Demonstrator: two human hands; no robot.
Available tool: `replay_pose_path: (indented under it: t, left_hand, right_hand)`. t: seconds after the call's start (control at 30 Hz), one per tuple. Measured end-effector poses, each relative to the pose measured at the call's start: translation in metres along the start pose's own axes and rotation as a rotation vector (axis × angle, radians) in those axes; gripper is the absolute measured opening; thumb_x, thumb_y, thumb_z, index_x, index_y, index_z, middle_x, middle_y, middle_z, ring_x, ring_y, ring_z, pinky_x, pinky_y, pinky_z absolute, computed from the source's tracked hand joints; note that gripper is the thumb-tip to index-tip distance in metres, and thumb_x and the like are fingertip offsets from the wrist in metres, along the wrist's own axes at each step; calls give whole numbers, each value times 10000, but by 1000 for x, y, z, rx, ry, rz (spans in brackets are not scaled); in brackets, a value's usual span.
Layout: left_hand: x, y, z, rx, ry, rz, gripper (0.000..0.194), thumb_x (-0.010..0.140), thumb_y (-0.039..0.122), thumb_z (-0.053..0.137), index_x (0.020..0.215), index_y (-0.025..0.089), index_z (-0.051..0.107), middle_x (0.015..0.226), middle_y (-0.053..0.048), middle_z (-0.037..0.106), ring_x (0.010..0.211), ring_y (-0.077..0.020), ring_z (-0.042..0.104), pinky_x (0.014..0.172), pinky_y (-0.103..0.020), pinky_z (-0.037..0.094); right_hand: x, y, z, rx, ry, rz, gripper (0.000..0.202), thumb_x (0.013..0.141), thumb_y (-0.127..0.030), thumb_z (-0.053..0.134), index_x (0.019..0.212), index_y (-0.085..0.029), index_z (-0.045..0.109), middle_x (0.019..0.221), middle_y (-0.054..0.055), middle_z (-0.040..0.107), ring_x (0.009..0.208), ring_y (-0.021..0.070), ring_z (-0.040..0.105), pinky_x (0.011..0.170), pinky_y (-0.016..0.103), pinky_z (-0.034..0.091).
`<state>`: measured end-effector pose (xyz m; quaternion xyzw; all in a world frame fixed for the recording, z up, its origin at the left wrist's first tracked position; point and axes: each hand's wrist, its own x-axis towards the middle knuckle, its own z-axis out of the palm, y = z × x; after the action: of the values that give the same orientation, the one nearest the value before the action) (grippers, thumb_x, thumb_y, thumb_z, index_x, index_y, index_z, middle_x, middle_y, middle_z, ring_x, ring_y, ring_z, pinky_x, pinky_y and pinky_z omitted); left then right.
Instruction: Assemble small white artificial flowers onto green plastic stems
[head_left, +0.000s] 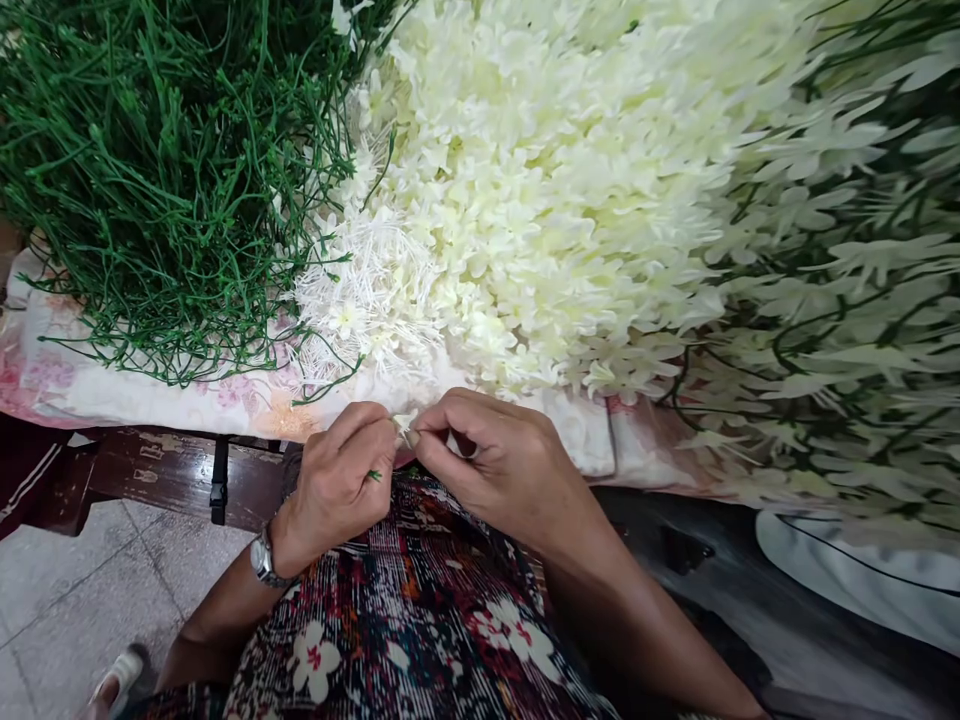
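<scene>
Both of my hands meet in front of my lap, at the near edge of the table. My left hand is closed, and a green stem tip pokes out between its fingers. The rest of that stem is hidden in the fist. Between the two hands shows a small white artificial flower, pinched by the thumb and forefinger of my right hand. The flower touches the left fingertips too. Just beyond lie a little heap of thin white stamens and a big pile of cream-white flower heads.
A dense heap of green plastic stems fills the back left. Finished-looking white flowers on stems hang over the right side. A floral cloth covers the table. Below it are a wooden bench and a tiled floor.
</scene>
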<state>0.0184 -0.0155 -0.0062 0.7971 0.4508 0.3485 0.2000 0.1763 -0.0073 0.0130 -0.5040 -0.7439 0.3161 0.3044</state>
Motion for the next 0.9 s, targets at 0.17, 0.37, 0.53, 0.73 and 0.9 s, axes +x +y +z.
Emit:
replay_pose_path:
  t: [0.17,0.37,0.53,0.73,0.9]
  left_hand:
    - [0,-2,-1,8,-16,30,161,723,5,477,767,153,524,795,-26,558,753,-106,528,634,-212,453]
    - [0,-1,-1,5,-40,47,140,752,38,467,749,163,530,814,-32,579,769,-112,548,633,-217,466]
    - [2,1,-1,-107,-20,0,102,754,60,514,747,160,535,802,-28,585,779,-108,551,644,-215,467]
    - [8,5,-2,-409,46,-197,55,759,112,552,732,160,557,735,-15,582,670,-85,545,549,-187,449]
    - [11,6,-5,-468,30,-214,52,755,127,562,715,158,573,724,-20,579,676,-93,545,578,-207,462]
  right_hand:
    - [-2,0,1,-58,27,-6,94,745,-145,482,663,-159,524,593,-18,505,548,71,446,512,214,339]
    - [-3,-1,2,-107,85,-56,102,775,-153,453,698,-159,519,624,3,517,582,87,469,544,229,383]
    - [-8,1,9,-129,183,-110,38,772,-140,486,782,-153,520,665,3,545,616,80,505,571,213,415]
    - [-12,0,11,38,214,-62,140,773,-182,520,911,-191,501,729,-18,571,615,67,534,557,189,441]
    - [-13,2,9,48,206,-46,290,767,-201,519,1054,-196,477,737,-8,546,659,97,530,609,238,462]
